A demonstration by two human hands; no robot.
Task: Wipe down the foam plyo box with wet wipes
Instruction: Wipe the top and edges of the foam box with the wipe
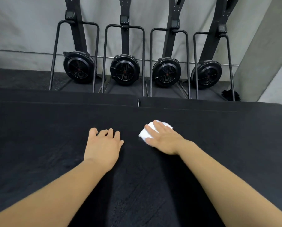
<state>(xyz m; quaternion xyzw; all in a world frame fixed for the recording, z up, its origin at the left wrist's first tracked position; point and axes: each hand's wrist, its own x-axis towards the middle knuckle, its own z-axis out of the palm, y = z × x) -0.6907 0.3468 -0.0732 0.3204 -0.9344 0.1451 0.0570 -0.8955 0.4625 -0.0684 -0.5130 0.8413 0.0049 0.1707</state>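
Seen from the head camera, a person leans over the black top of a foam plyo box (55, 136), both bare forearms reaching out across it. The right hand (165, 141) lies flat on a folded white wet wipe (144, 135). Its fingers (151, 130) are straight and close together, pressing the wipe onto the foam rather than curling round it. The wipe's long side runs roughly crosswise beneath them, and its corners show to the left of the fingers and beyond them. The left hand (102, 145) rests on the box just left of the wipe, apart from it, with loosely bent fingers holding nothing; it appears to be bracing. The right hand is plainly the one to carry the next stroke, and bare foam stretches away from the wipe on every side, widest to its left and towards the person. No wipe pack, bin or other container is in view. Beyond the wipe, past the box's far edge, four black fan-wheel machines (124, 69) stand against a grey wall.
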